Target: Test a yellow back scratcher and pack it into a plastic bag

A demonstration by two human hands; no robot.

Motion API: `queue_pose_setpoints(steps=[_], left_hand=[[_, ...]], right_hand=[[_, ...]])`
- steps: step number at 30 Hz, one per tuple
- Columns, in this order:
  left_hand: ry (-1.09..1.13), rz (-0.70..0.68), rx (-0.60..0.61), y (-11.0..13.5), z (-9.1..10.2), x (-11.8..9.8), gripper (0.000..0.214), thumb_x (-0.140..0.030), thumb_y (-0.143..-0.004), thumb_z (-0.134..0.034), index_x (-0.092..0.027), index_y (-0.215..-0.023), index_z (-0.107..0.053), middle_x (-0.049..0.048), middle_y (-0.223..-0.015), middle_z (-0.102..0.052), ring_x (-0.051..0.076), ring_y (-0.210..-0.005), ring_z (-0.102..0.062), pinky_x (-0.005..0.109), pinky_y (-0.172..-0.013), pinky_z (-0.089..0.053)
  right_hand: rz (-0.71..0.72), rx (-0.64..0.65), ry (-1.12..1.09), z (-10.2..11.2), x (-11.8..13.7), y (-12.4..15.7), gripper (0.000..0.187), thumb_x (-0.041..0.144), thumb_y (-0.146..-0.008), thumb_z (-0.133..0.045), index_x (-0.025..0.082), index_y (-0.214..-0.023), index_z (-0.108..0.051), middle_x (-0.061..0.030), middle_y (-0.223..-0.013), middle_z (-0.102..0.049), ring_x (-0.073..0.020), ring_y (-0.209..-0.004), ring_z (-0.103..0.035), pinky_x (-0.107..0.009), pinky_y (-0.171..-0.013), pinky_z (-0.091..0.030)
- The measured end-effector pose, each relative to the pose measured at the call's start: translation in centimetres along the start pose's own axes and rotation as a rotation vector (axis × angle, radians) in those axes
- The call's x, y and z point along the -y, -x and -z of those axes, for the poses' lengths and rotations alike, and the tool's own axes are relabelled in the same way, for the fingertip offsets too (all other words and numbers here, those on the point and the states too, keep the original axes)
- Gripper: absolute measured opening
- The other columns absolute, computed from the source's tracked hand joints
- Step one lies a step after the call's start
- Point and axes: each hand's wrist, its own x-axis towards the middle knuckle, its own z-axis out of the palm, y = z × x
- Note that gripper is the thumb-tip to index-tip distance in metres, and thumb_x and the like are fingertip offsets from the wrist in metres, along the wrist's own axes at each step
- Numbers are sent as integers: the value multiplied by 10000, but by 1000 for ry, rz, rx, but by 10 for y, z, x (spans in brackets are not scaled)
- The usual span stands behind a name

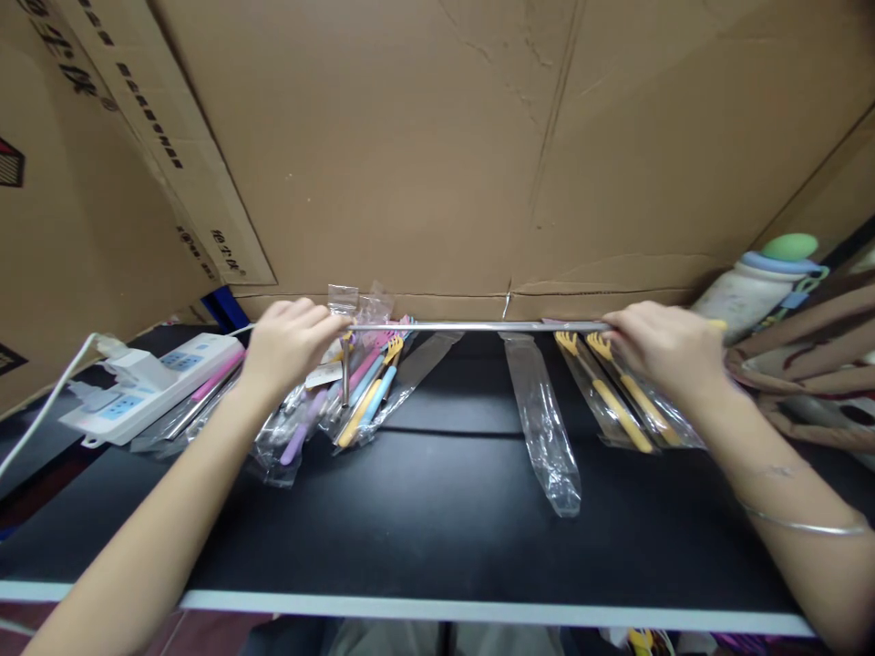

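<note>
My left hand [293, 342] and my right hand [666, 346] are closed around opposite ends of a telescopic back scratcher. Its thin metal rod [509, 326] runs level between them, drawn out long, above the table's far side. A bit of yellow shows past my right hand. Below and beside my left hand lie several bagged back scratchers with purple, yellow, blue and pink parts. Two yellow back scratchers [619, 401] in clear sleeves lie just left of my right hand. Between the hands a clear plastic sleeve [543, 424] rests flat, with nothing visible inside.
A white power strip [164, 374] with plugs and a cable sits at the left. Cardboard [410, 164] walls the back and left side. At the right stand a white bottle [748, 292] with a green top and a beige fabric item [807, 355]. The black table [437, 519] has a pale front edge.
</note>
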Motion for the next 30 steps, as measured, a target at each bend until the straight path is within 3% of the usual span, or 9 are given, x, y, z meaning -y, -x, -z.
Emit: queue_pose_setpoints(steps=[3,6,16,24,30], left_hand=[[54,-80,-16,-8,4,-23,192,-271,-931,-438,-219,-863,-610,16,-707,-616,185,-704,-519,304,-604,-352],[75,-70,-57,-13,10,-38,173,-259,-920,-465,-210,-851,-615,18,-697,-616,184,-695,-529,300,-579,-342],[93,-65,-87,-21,33,-63,173,-225,-913,-485,-195,-802,-614,5,-623,-561,168,-638,-490,286,-573,-310],[198,-97,-96,-21,34,-78,201,-208,-926,-461,-187,-766,-580,-13,-606,-557,147,-616,-480,275,-584,-305],[330,-83,-36,-16,27,-107,234,-267,-956,-407,-185,-821,-580,-11,-646,-608,134,-633,-532,270,-576,-300]], right_hand=[[69,18,-36,4,24,-6,277,325,-940,-422,170,-844,-630,-20,-692,-648,-126,-640,-557,-240,-530,-296],[73,3,-75,6,39,-9,285,322,-940,-427,167,-801,-621,-17,-689,-652,-126,-643,-571,-234,-537,-308],[60,-52,-89,36,74,-24,273,319,-929,-456,174,-755,-610,-5,-634,-620,-113,-550,-506,-248,-513,-278],[90,-48,-158,42,83,-26,258,300,-932,-459,166,-763,-601,7,-606,-581,-117,-565,-479,-248,-529,-281],[148,-6,-218,42,106,-27,280,304,-940,-447,172,-736,-585,11,-580,-522,-124,-571,-456,-264,-540,-261]])
